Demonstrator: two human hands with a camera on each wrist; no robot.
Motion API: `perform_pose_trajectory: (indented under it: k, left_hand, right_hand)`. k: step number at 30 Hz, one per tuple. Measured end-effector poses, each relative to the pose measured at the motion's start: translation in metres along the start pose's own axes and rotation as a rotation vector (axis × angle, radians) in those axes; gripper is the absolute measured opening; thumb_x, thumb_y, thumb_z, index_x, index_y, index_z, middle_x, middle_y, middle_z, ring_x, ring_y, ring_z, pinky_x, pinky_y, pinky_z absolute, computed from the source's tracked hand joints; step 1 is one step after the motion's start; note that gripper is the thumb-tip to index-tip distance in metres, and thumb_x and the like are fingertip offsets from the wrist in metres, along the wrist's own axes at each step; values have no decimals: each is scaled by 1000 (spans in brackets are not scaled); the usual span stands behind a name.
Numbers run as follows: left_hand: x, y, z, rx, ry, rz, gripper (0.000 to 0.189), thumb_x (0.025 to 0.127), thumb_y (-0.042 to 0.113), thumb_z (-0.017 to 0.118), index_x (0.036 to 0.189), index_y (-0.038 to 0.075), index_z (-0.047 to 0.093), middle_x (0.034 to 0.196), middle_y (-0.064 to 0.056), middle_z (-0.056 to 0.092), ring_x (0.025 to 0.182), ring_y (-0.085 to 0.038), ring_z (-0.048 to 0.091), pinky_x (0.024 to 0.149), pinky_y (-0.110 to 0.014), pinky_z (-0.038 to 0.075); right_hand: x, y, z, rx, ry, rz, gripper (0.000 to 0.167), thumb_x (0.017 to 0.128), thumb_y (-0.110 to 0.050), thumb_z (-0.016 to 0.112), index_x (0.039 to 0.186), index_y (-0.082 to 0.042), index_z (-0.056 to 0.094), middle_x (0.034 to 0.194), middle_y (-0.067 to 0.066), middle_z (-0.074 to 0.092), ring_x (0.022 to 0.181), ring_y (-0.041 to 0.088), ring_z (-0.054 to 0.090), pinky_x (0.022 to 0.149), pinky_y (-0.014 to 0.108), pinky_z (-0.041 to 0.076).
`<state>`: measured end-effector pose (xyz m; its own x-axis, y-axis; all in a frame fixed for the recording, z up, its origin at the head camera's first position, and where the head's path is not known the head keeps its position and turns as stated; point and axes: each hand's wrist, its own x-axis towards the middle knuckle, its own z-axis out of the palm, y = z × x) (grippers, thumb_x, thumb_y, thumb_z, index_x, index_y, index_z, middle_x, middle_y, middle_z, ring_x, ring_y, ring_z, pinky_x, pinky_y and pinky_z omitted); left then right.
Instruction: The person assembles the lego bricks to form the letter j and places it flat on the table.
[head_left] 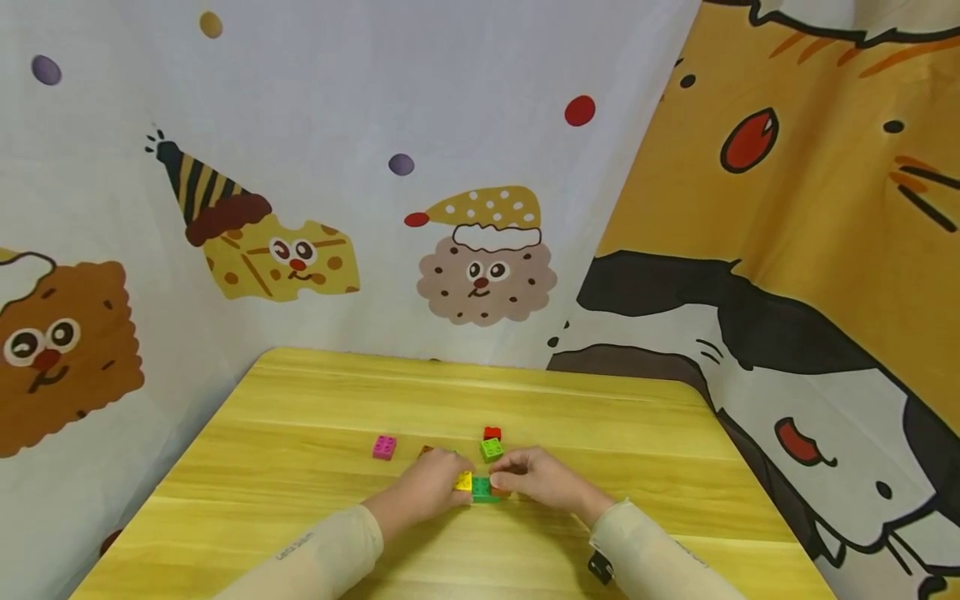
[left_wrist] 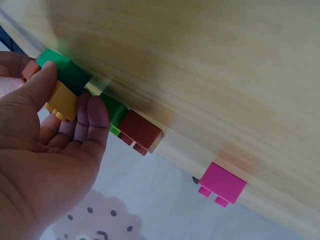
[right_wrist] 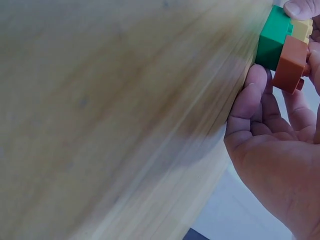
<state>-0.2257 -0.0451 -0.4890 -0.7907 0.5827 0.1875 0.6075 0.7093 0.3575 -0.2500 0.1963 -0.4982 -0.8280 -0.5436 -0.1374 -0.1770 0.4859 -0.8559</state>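
Both hands work on a small toy-brick build at the middle of the table. A green brick [head_left: 482,489] forms its base, with a yellow brick [left_wrist: 62,100] on its left part and an orange brick [right_wrist: 290,62] at its right end. My left hand [head_left: 426,486] holds the yellow brick, its thumb against the side of the build. From the right, my right hand [head_left: 546,480] pinches the orange brick, and its lower fingers lie near the tabletop. In the head view the fingers partly cover both upper bricks.
A light green brick [head_left: 491,450] and a red brick [head_left: 492,433] are just beyond the build. Left of it are a brown brick [left_wrist: 141,129], another green brick [left_wrist: 114,109] half behind the left hand, and a pink brick [head_left: 385,447]. The wooden table [head_left: 300,392] meets a printed cloth at the back.
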Motion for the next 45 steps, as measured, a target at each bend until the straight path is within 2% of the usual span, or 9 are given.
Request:
perform_pose_trajectory:
  k: [7,12,15,22,31,36,38,43,45]
  left_hand:
    - [-2,-1,-2,-3,-8,3,35,78,29,85,103,7,74,94,1,72,79,-5,60,66,-22,50]
    - [0,-3,0,-5,-2,3,32,78,29,86,100,9,75,90,4,71,74,-2,55,62,-19,46]
    - [1,-4,1,-4,-4,3,33,78,30,86,101,9,75,90,4,71,74,-3,56,62,-19,47]
    - [0,-2,1,-12,-19,-9,39,79,30,85,108,7,74,98,-1,73,82,-7,62,68,-21,51]
    - [-2,-1,1,-7,-16,-18,39,79,30,85,108,6,74,101,-2,73,86,-8,64,70,-22,52]
    - [-3,0,0,-9,-14,-14,40,79,29,85,109,5,74,104,-4,73,94,-15,68,80,-28,56]
    - [-3,0,-1,-2,-17,-18,41,79,29,85,110,5,74,107,-5,73,98,-18,68,84,-31,56]
    - [-2,0,-1,6,-16,-17,42,79,30,84,111,5,73,108,-5,73,100,-20,68,87,-32,55]
    - [-3,0,-1,5,-9,-10,41,79,29,85,111,5,74,107,-6,73,98,-20,68,86,-32,55]
  right_hand:
    - [2,3,1,-4,-21,-29,39,97,-37,65,127,-12,64,111,-2,69,99,17,63,78,34,55]
    - [2,0,-3,-32,-42,-19,53,99,-35,62,147,-17,46,116,3,67,98,17,64,74,36,56]
    - [2,-3,-6,-67,-67,-2,61,100,-36,61,153,-21,36,119,4,65,100,17,63,77,36,55]
    - [2,-11,-8,-180,-125,26,63,99,-41,57,155,-24,35,118,0,64,101,15,61,80,37,53]
    - [3,-13,-8,-198,-119,36,62,100,-44,56,155,-24,35,126,3,61,108,17,60,82,38,54]
    - [3,-7,-9,-301,-24,8,55,103,-48,46,151,-20,43,135,6,57,115,24,57,89,45,52]
    - [3,-4,-10,-358,42,-21,52,104,-45,46,147,-17,48,130,6,59,110,23,58,88,45,52]
    - [1,0,-12,-493,231,-70,34,100,-33,60,127,-12,67,114,4,58,91,16,56,76,37,51]
    - [-1,1,-14,-541,305,-78,23,97,-28,66,113,-12,73,116,8,58,92,20,58,77,39,53]
